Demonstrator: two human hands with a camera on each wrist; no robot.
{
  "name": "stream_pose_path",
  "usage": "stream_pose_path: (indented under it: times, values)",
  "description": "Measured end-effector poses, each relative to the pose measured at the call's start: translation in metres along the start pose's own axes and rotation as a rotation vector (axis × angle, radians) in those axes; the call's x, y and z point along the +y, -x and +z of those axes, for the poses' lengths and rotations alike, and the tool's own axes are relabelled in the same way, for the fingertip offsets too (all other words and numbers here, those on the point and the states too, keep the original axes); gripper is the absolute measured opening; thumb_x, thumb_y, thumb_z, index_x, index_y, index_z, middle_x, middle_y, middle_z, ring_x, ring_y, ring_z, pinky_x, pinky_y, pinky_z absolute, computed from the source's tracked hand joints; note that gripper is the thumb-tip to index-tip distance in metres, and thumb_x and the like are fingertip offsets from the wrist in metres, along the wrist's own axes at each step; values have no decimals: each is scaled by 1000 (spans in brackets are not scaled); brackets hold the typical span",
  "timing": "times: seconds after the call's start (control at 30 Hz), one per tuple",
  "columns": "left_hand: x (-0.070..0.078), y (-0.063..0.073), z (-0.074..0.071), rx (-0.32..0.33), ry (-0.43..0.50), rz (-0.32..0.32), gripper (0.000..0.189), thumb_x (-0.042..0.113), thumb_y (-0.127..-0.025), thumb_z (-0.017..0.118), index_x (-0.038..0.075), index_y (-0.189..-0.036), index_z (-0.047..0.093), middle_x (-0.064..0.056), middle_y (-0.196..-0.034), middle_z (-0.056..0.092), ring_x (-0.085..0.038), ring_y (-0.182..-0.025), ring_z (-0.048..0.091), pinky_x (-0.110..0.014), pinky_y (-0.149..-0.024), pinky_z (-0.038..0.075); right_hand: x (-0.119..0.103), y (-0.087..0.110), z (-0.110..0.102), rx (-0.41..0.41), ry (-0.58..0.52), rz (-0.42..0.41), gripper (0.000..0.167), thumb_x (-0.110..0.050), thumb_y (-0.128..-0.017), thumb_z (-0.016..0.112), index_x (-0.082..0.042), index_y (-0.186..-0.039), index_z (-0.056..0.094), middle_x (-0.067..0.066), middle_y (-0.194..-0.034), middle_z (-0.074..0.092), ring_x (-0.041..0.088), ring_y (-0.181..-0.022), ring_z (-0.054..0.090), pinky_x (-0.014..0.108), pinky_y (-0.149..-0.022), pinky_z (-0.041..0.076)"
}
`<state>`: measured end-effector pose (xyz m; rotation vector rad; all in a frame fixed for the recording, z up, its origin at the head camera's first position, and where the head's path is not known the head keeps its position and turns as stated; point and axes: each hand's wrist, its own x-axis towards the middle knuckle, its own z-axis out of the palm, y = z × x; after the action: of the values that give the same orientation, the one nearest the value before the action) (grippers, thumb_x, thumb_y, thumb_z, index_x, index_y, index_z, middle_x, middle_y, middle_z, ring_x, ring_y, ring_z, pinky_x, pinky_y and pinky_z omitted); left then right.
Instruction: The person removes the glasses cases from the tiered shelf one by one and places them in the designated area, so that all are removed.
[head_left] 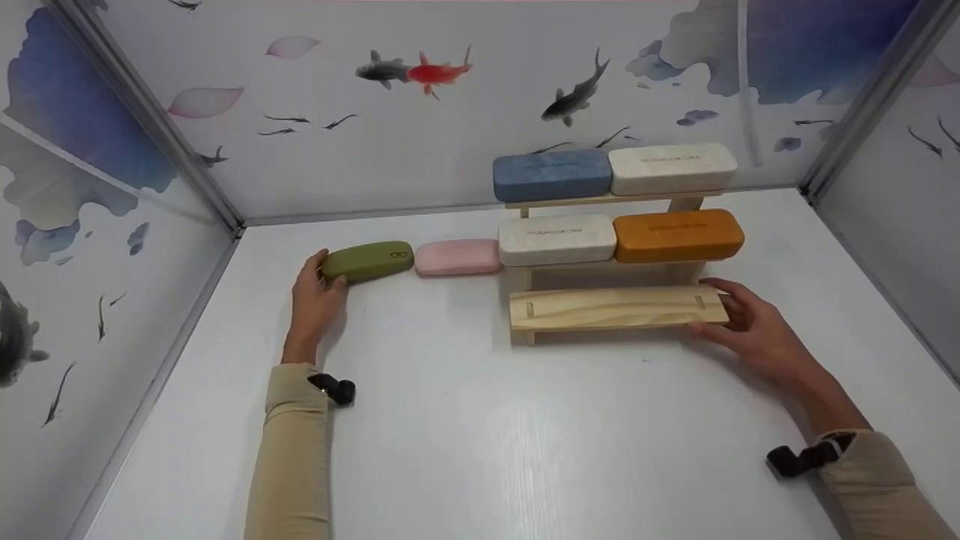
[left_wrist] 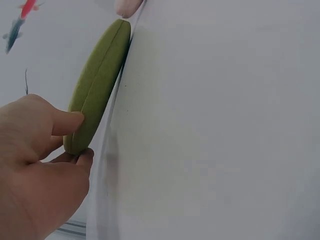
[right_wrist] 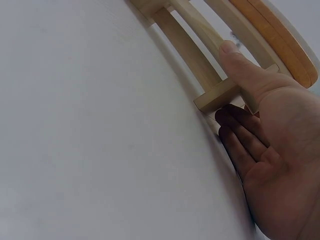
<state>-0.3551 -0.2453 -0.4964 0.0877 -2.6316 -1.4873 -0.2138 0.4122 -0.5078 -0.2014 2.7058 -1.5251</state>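
Note:
In the head view my left hand (head_left: 316, 300) grips the left end of a green glasses case (head_left: 367, 261), thumb on the near side. The left wrist view shows the case (left_wrist: 98, 87) tilted, its seam running lengthwise between thumb and fingers. A pink glasses case (head_left: 457, 257) lies just right of the green one. My right hand (head_left: 757, 330) holds the right end of the lowest board of a stepped wooden rack (head_left: 615, 307), with the thumb along its front edge. In the right wrist view the other fingers (right_wrist: 245, 145) bend beside the rack's foot.
On the rack's top tier sit a blue case (head_left: 553, 175) and a white case (head_left: 673, 169). Its middle tier bears another white case (head_left: 556, 240) and an orange case (head_left: 679, 236). Printed panels (head_left: 480, 112) wall the white table (head_left: 480, 435) at the back and sides.

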Motion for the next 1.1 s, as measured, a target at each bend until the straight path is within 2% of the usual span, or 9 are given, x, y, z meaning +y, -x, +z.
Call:
stream_pose_path:
  times: [0.37, 0.73, 0.9, 1.1]
  values:
    - [2, -7, 6, 47, -55, 0, 61, 3, -113, 48, -1, -169, 26, -24, -174, 33, -37, -164, 32, -45, -136, 30, -1, -1, 1, 3, 5, 18, 79, -36, -102, 78, -21, -168, 37, 20, -159, 57, -5, -118, 66, 9, -92, 55]
    - [3, -10, 9, 48, -52, 5, 58, 1, -112, 43, -2, -169, 28, -23, -175, 33, -36, -165, 30, -46, -137, 27, 1, -1, 0, 3, 1, 26, 81, -37, -101, 79, -22, -169, 35, 21, -161, 55, -6, -118, 65, 8, -92, 54]
    - [9, -11, 13, 110, -57, 3, 58, -2, -109, 42, -3, -167, 33, -25, -173, 36, -37, -165, 30, -48, -136, 28, 0, -1, 1, 8, -6, 8, 80, -34, -101, 79, -21, -168, 37, 16, -156, 60, -3, -117, 67, 10, -91, 56]
    - [23, -6, 25, 180, -38, 74, 54, 5, -110, 53, -1, -162, 41, -23, -168, 43, -36, -163, 34, -49, -136, 29, 0, -1, 1, 6, -19, -2, 79, -32, -101, 79, -18, -167, 38, 2, -149, 64, 1, -116, 69, 11, -91, 57]
